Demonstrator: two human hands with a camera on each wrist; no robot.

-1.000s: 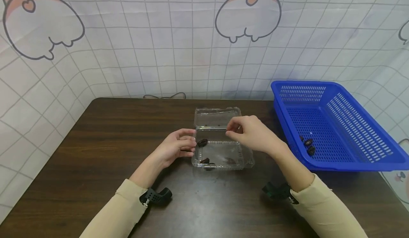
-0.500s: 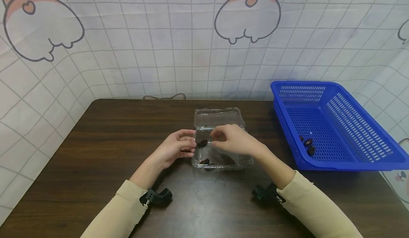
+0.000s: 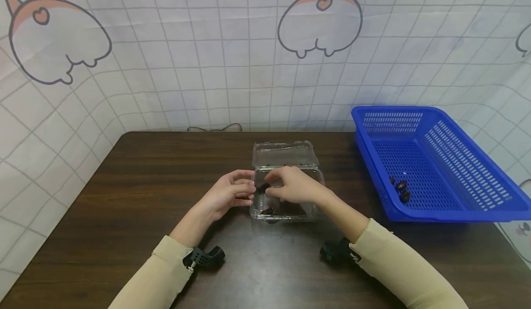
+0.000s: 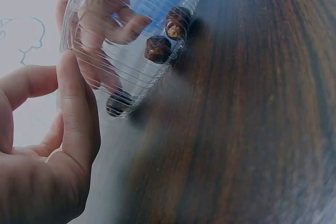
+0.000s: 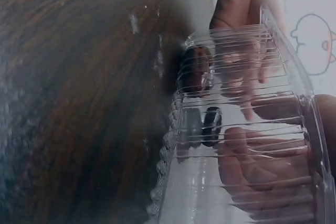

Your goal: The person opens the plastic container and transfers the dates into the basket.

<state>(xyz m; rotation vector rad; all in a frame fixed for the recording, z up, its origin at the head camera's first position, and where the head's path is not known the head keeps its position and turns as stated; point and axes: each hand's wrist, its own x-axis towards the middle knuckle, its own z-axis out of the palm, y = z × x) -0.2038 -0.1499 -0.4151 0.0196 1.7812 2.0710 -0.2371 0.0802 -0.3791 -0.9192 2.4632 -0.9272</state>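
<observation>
A clear plastic clamshell box (image 3: 286, 217) stands on the table with its lid (image 3: 286, 154) raised at the back. Several dark brown, wrinkled, date-like fruits (image 4: 158, 49) lie in its left part. At the box's left wall, my left hand (image 3: 226, 192) touches the plastic with its fingertips. Inside the box is my right hand (image 3: 295, 187), its thumb and forefinger apart beside one fruit (image 3: 263, 188). In the right wrist view a fruit (image 5: 211, 126) shows close to those fingertips through the ribbed wall. Nothing is visibly held by the right hand.
A blue perforated basket (image 3: 448, 216) stands at the right with a few similar dark fruits (image 3: 401, 185) near its left side. Dark wood tabletop (image 3: 166, 157) surrounds the box. A patterned white cloth (image 3: 232, 69) hangs behind the table.
My right hand has moved left and slightly down from the box's right side to the fruit at its left. My left hand has stayed at the left wall.
</observation>
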